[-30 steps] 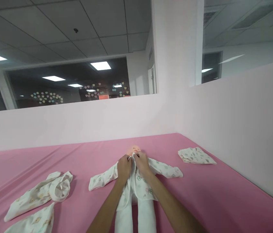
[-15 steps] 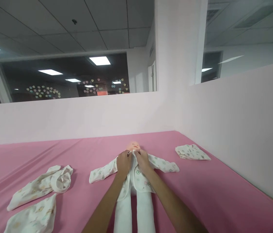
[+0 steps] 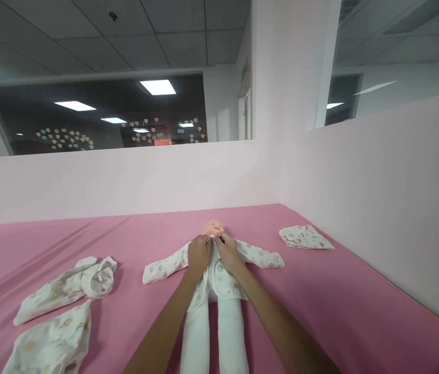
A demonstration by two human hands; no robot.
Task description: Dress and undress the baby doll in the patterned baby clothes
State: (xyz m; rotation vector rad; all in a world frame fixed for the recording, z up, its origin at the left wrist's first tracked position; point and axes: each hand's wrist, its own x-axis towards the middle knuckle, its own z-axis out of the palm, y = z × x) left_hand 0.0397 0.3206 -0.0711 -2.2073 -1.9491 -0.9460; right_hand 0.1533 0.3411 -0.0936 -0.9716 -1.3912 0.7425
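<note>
A baby doll [image 3: 212, 227] lies on its back on the pink sheet, its head toward the far wall and its white legs toward me. It wears a white printed baby jacket [image 3: 225, 278] with the sleeves spread to both sides. My left hand [image 3: 199, 254] is closed on the jacket's left front edge at the neckline. Opposite it, my right hand [image 3: 227, 252] pinches the right front edge just below the doll's chin. Both hands nearly meet there, and the fingertips partly hide the collar. Lower down, the jacket's front edges hang apart.
Two printed white baby garments, a rumpled one [image 3: 65, 288] and another [image 3: 51, 340], lie at the left on the pink sheet [image 3: 320, 306]. A folded printed cloth [image 3: 305, 237] rests at the right. White walls [image 3: 125, 182] with windows border the far and right sides.
The view has tipped down slightly, so everything sits a little higher. My hands stay at the neckline and have drawn slightly closer together, both still gripping the jacket.
</note>
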